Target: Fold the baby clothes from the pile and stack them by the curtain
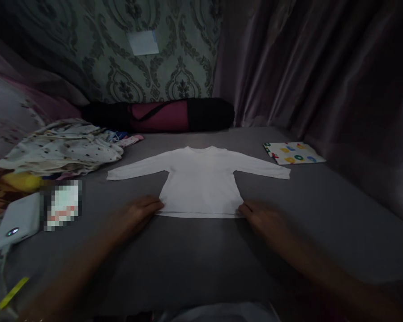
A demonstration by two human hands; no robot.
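Note:
A small white long-sleeved shirt [199,179] lies spread flat on the grey bed sheet [195,259], sleeves stretched out to both sides. My left hand [139,214] rests at the shirt's bottom left corner, fingers touching the hem. At the bottom right corner my right hand [263,219] does the same. Both hands are smeared by motion, so I cannot make out whether the fingers pinch the hem or only lie on it.
A pile of spotted pale clothes [62,150] lies at the left. A dark and maroon rolled bag [164,115] sits against the wall. A folded cloth with coloured letters [293,153] lies at the right. A white power bank [15,226] sits near left. Curtains hang right.

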